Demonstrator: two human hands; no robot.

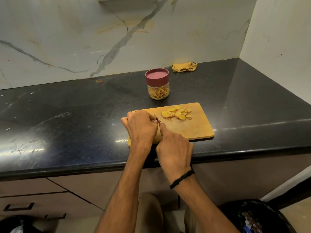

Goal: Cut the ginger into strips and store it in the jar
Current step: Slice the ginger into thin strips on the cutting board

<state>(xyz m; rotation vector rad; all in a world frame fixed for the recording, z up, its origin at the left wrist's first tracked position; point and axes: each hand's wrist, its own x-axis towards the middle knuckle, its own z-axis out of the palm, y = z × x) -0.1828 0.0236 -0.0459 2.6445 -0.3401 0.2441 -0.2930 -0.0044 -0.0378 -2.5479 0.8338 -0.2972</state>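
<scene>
While left hand (141, 127) curls on board (193, 128), right hand (175, 147) grips knife (157, 119).

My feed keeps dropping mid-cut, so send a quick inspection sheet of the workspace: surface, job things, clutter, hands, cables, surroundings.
Surface: black counter, glossy, with pale smears on its left part; wooden cutting board at its front edge.
Job's things: ginger slices heaped on the board's far half; jar behind the board, lid on, strips inside; knife, only a bit of blade showing.
Clutter: yellow cloth by the back wall; orange speck left of the jar.
Hands: left hand curled on the board, what it covers is hidden; right hand grips the knife, forefinger along it.
Cables: nothing seen.
Surroundings: marble wall behind; drawers below the counter.
</scene>
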